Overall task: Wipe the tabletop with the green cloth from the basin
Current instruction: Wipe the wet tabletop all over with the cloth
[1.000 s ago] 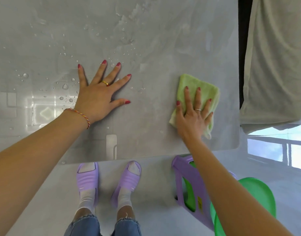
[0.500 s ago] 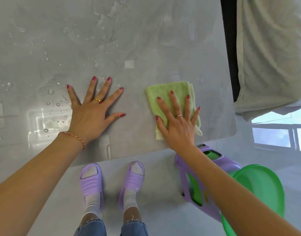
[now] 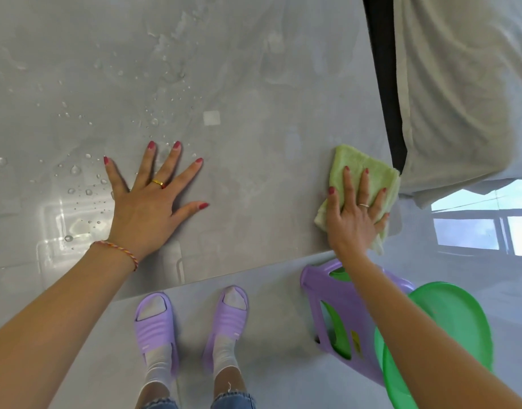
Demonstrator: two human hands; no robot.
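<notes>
**Flat hand on cloth at the surface's near right corner**

Head view: 2 bare hands lie palm-down on the glossy grey surface [image 3: 253, 84]. The left hand [image 3: 147, 208] is spread wide near the front edge, its 5 fingers [image 3: 168, 163] released and splayed, gripping nothing; it wears 1 gold ring and 1 braided bracelet at the wrist. The right hand [image 3: 352, 219] presses flat on the green cloth [image 3: 357, 163], fingers straight and slightly apart rather than clenched, holding the cloth down by pressure alone; 1 thin ring shows on it. The cloth is folded and sits at the near right corner of the surface, its lower right corner hanging just past the edge.

Water droplets [image 3: 75, 169] are scattered over the left and middle of the surface, several just beside the left hand.

On the floor below stand 2 feet in 2 purple slippers [image 3: 156, 326] with white socks. To their right is 1 purple stool [image 3: 342, 305], and 1 green basin [image 3: 454, 320] touches or overlaps it; what the basin holds cannot be told. A pale fabric [image 3: 460, 84] lies beyond the surface's right edge.
</notes>
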